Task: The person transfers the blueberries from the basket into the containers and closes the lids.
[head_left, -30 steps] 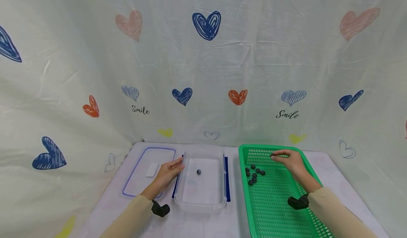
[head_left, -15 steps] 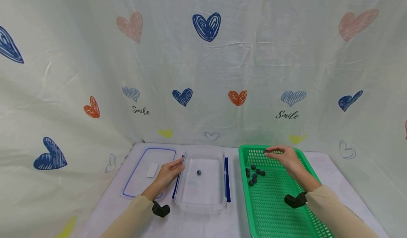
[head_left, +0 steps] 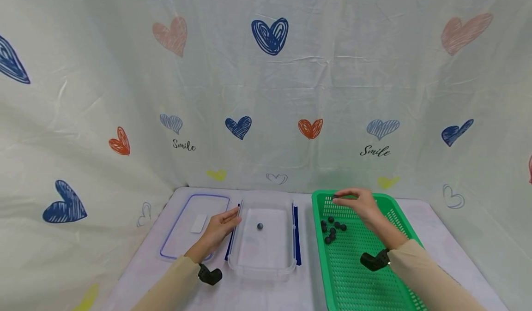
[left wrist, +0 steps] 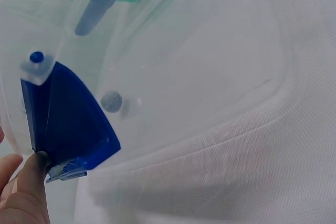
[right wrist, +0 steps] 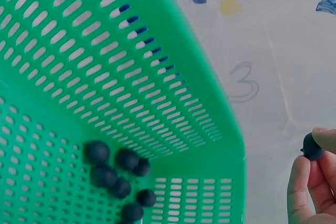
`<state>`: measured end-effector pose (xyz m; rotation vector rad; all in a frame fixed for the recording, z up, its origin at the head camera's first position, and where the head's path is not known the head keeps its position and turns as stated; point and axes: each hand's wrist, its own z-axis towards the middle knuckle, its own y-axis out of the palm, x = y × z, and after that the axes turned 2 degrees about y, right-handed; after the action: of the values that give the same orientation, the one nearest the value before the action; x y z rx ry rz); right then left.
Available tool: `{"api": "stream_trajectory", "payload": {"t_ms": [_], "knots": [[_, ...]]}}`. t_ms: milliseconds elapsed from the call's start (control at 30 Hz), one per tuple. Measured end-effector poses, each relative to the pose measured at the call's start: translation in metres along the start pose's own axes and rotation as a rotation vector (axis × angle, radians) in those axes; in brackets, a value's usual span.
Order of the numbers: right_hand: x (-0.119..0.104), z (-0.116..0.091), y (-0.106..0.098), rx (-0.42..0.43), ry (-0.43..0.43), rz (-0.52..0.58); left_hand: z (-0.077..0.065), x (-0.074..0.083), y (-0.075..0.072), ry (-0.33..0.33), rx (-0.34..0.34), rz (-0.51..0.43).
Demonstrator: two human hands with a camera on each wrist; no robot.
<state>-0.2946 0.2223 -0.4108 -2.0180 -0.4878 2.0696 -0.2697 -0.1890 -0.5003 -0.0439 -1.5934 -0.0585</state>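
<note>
A dark blueberry [right wrist: 313, 147] is pinched between the thumb and fingertips of my right hand [head_left: 359, 204], raised over the far left part of a green basket [head_left: 326, 274]. Several more blueberries [head_left: 332, 230] lie in the basket towards its far left side. A clear plastic box [head_left: 263, 270] stands left of the basket with one blueberry [head_left: 259, 226] on its bottom. My left hand [head_left: 218, 230] touches the box's left side, fingers fairly straight. In the left wrist view a fingertip meets the corner of the blue latch flap [left wrist: 71, 119].
A clear lid [head_left: 183, 230] with a blue seal lies left of the box, a white rectangle [head_left: 199, 223] on it. Another blue flap [head_left: 297, 235] hangs on the box's right side. Behind the table [head_left: 287, 297] hangs a curtain [head_left: 266, 85] printed with hearts.
My right hand has moved left across the far end of the green basket, carrying the pinched blueberry. My left hand and the box have stayed in place.
</note>
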Motion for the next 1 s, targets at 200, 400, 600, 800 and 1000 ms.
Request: {"api": "stream_trajectory", "payload": {"t_ms": [200, 400, 600, 800, 1000], "knots": [[-0.009, 0.003, 0.014, -0.036, 0.000, 0.035, -0.001, 0.000, 0.000, 0.005, -0.003, -0.013], [-0.017, 0.005, 0.031, -0.065, -0.005, 0.050, -0.001, 0.001, 0.001, 0.007, -0.007, -0.016], [-0.025, 0.006, 0.049, -0.083, 0.008, 0.060, -0.001, 0.001, 0.001, -0.003, 0.006, -0.018], [-0.030, 0.007, 0.065, -0.103, 0.003, 0.067, -0.003, 0.001, 0.001, 0.000, 0.008, -0.018], [-0.033, 0.009, 0.078, -0.130, 0.002, 0.086, -0.002, 0.001, 0.001, -0.001, 0.005, -0.012]]}}
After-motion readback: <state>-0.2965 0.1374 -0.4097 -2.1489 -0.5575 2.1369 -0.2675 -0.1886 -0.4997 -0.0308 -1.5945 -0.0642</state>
